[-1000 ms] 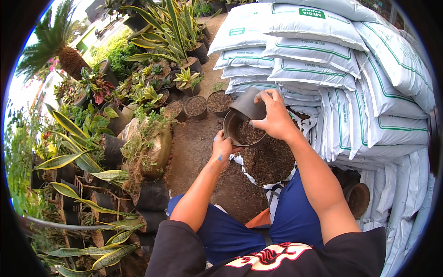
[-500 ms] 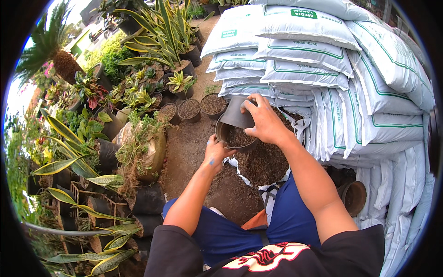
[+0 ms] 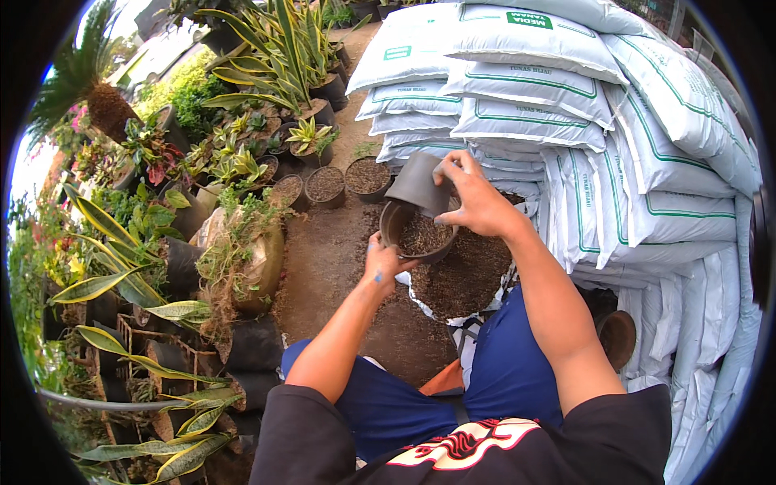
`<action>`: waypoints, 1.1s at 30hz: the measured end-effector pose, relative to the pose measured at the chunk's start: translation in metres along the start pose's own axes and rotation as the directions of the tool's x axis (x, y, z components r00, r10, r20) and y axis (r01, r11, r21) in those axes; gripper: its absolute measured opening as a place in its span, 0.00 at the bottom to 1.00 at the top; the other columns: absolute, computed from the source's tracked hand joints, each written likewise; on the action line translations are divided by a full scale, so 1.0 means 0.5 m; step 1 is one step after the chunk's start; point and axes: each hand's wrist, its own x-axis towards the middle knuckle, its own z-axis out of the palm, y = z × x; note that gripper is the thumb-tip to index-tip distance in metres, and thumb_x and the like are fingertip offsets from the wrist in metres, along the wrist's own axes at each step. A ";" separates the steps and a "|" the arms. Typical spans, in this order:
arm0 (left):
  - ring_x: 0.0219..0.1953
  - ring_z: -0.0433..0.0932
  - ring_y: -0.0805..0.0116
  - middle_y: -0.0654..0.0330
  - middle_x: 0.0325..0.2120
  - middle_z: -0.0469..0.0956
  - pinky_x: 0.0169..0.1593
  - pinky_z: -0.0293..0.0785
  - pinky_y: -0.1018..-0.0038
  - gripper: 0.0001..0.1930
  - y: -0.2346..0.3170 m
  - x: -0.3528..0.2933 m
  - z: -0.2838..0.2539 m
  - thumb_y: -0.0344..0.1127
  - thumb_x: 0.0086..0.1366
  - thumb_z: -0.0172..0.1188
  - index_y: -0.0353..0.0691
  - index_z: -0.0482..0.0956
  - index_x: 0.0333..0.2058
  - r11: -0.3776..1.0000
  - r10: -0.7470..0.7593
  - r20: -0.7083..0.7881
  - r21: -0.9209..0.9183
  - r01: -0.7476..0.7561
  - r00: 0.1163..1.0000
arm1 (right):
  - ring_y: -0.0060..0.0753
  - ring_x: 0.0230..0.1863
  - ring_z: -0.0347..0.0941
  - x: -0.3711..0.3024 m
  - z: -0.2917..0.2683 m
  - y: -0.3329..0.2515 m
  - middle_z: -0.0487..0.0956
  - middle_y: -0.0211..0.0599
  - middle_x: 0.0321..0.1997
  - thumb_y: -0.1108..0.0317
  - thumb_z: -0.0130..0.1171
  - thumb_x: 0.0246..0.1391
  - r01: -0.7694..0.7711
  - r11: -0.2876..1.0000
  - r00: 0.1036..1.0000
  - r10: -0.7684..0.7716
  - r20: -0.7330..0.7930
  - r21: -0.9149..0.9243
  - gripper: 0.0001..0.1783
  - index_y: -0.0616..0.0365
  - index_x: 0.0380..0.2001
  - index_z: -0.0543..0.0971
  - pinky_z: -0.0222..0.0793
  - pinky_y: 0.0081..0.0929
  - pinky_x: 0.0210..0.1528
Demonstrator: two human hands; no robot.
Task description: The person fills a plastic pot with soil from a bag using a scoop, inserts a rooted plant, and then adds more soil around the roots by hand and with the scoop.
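Observation:
My right hand [image 3: 470, 192] grips a small grey plastic pot [image 3: 419, 183], tipped over with its mouth toward the larger pot below. That larger dark plant pot [image 3: 437, 254] is gripped at its left side by my left hand [image 3: 385, 262], whose fingers are partly hidden behind the wall. Brown granular planting mix [image 3: 423, 234] lies inside the larger pot. Under both pots sits an opened white sack [image 3: 420, 305] of the same dark planting mix [image 3: 461, 289].
Three soil-filled pots [image 3: 326, 187] stand in a row ahead. White sacks [image 3: 533, 81] are stacked high on the right, with an unused-looking pot [image 3: 617, 341] beside them. Potted snake plants [image 3: 279, 61] and other greenery crowd the left. A bulky plastic-wrapped root clump [image 3: 250, 259] stands nearby.
The small pot has tilted further, and my right hand has turned with it. More planting mix shows in the larger pot, which my left hand still holds in nearly the same place.

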 end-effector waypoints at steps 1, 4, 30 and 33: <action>0.51 0.82 0.48 0.45 0.57 0.71 0.47 0.91 0.58 0.27 0.009 0.005 -0.006 0.18 0.69 0.40 0.40 0.52 0.65 0.999 -0.026 -0.006 0.023 0.026 1.000 | 0.55 0.66 0.63 -0.004 0.004 0.009 0.63 0.45 0.60 0.71 0.80 0.37 0.020 1.000 1.000 -0.020 0.009 -0.012 0.35 0.55 0.48 0.71 0.64 0.43 0.68; 0.50 0.82 0.49 0.45 0.56 0.71 0.47 0.91 0.58 0.26 0.025 0.001 -0.006 0.19 0.69 0.39 0.39 0.52 0.65 1.000 -0.016 0.006 -0.008 0.016 1.000 | 0.50 0.61 0.65 -0.010 0.005 0.017 0.62 0.44 0.59 0.68 0.80 0.38 -0.007 1.000 1.000 0.007 -0.020 -0.009 0.35 0.54 0.49 0.70 0.63 0.43 0.68; 0.49 0.83 0.50 0.41 0.57 0.71 0.44 0.90 0.60 0.27 0.051 -0.055 -0.084 0.21 0.70 0.45 0.34 0.56 0.67 0.941 0.110 -0.115 0.331 -0.067 0.987 | 0.60 0.68 0.68 -0.159 0.077 0.444 0.55 0.46 0.79 0.42 0.53 0.62 -0.809 0.134 -0.060 0.950 0.307 -0.572 0.40 0.55 0.70 0.67 0.82 0.51 0.51; 0.48 0.83 0.50 0.42 0.56 0.72 0.42 0.90 0.60 0.27 0.057 -0.060 -0.093 0.21 0.70 0.44 0.35 0.56 0.67 0.955 0.090 -0.083 0.291 -0.062 0.992 | 0.63 0.68 0.68 -0.116 0.118 0.454 0.55 0.47 0.79 0.43 0.51 0.61 -0.796 0.143 -0.177 0.874 0.453 -0.588 0.38 0.54 0.68 0.69 0.82 0.52 0.53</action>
